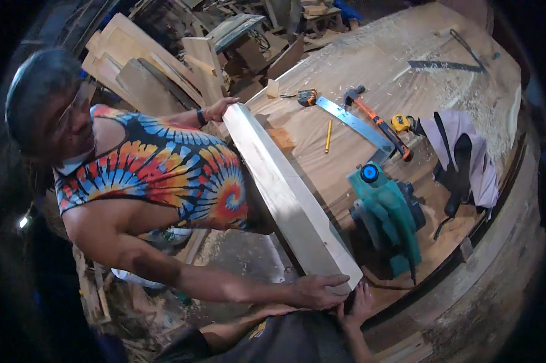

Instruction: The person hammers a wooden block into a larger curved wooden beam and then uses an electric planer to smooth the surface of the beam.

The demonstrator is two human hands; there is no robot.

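A long, pale, squared wooden beam (285,187) lies slantwise along the left edge of the worktable. At its near end my right hand (359,305) is closed against the corner, thumb apart and fingers pointing up. My left forearm (230,330) comes in low beneath a co-worker's arm; the fingers of that hand are hidden. The co-worker, in a tie-dye tank top (164,169), has one hand (324,291) on the near end, beside mine, and the other (220,109) at the far end. A green power planer (385,218) stands just right of the beam.
On the plywood table (321,175) lie a pencil (328,136), a metal square (351,123), an orange-handled hammer (379,124), two tape measures (400,123) (307,97), a grey-and-black cloth item (463,160) and wood shavings. Stacked boards (146,66) lean behind the co-worker.
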